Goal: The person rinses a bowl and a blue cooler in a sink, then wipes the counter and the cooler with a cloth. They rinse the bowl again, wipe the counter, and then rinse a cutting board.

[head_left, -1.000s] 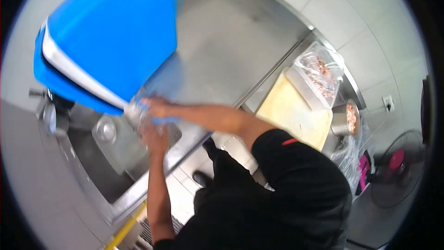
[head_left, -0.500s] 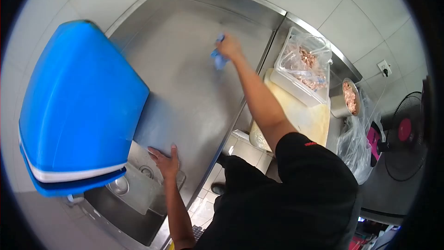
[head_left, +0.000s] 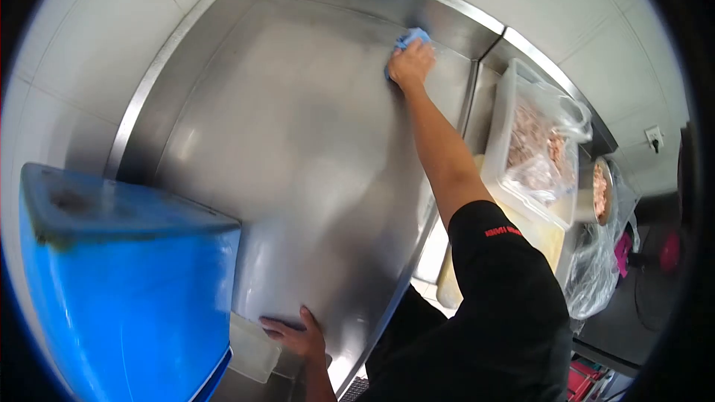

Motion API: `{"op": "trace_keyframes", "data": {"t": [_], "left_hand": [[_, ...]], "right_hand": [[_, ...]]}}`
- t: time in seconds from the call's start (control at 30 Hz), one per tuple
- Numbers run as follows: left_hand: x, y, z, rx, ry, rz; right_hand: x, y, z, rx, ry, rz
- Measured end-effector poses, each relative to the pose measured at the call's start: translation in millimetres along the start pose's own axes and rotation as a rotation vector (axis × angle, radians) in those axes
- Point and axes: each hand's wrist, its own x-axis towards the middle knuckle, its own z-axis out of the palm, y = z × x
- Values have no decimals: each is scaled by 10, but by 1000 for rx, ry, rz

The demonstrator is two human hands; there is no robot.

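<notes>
Where the right hand (head_left: 410, 64) presses, blue cloth (head_left: 412, 36) bunches

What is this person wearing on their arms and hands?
Both the left hand and the right hand are bare, with no gloves, rings or watch showing. The forearms are uncovered too. A black short sleeve covers the right upper arm and carries a small red marking, too blurred to read.
</notes>
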Motion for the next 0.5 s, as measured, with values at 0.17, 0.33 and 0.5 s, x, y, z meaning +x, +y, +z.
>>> {"op": "trace_keyframes", "data": {"t": [0.17, 0.33, 0.5], "left_hand": [[12, -41, 27, 65, -27, 10], [50, -2, 6, 94, -33, 70], [18, -36, 11, 35, 0, 86]], "right_hand": [[357, -1209, 705, -39, 47, -293], [-190, -2468, 1168, 198, -116, -785], [-949, -2435, 859, 474, -154, -1154]]}}
